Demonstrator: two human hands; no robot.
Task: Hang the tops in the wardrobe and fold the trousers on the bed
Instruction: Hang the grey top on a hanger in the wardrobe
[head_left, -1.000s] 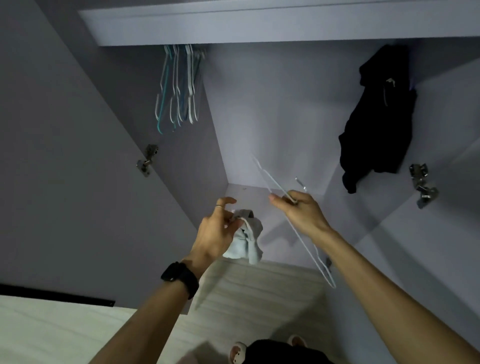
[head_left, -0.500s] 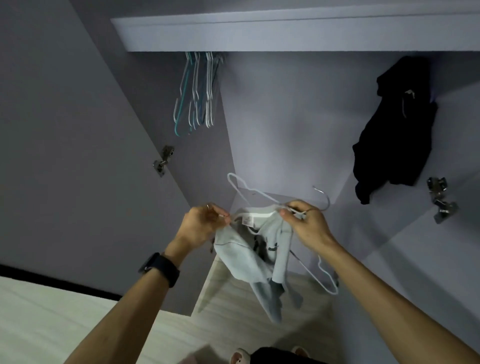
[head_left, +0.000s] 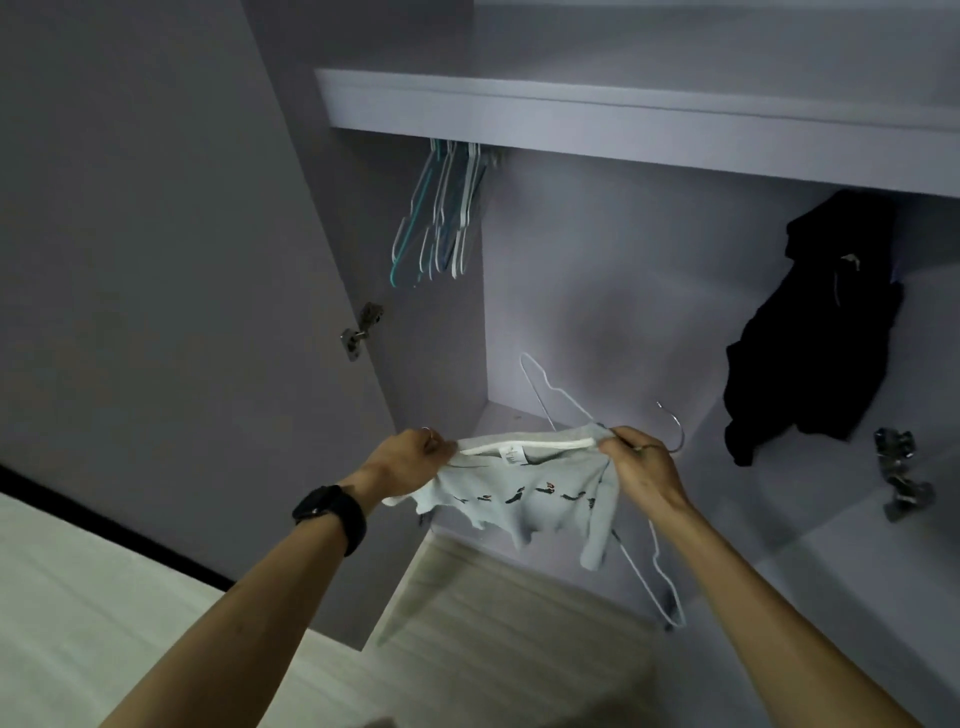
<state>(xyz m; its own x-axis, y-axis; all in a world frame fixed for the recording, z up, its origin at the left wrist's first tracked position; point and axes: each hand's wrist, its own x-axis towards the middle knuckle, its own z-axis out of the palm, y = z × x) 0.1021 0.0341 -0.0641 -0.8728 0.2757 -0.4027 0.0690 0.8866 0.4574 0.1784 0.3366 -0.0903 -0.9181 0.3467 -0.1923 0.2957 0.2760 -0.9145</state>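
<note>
A small pale grey top (head_left: 524, 501) with a row of dark printed figures is stretched by its white neckline between my hands in front of the open wardrobe (head_left: 613, 291). My left hand (head_left: 410, 462) pinches the neckline's left end. My right hand (head_left: 636, 460) grips the right end together with a white wire hanger (head_left: 550, 389), whose metal hook sticks out past my fingers. One hanger arm rises behind the top; the other hangs below my right wrist. A black top (head_left: 810, 332) hangs at the wardrobe's right.
Several empty white and teal hangers (head_left: 441, 218) hang bunched at the rail's left end under the shelf (head_left: 571, 119). The left door (head_left: 182, 286) stands open with a hinge (head_left: 361, 330); another hinge (head_left: 901, 467) is on the right. Pale wooden floor (head_left: 493, 623) lies below.
The bunched top has been opened out and its neckline pulled wide between both hands. The hanger swung from slanting down to behind the top. The view tilted upward.
</note>
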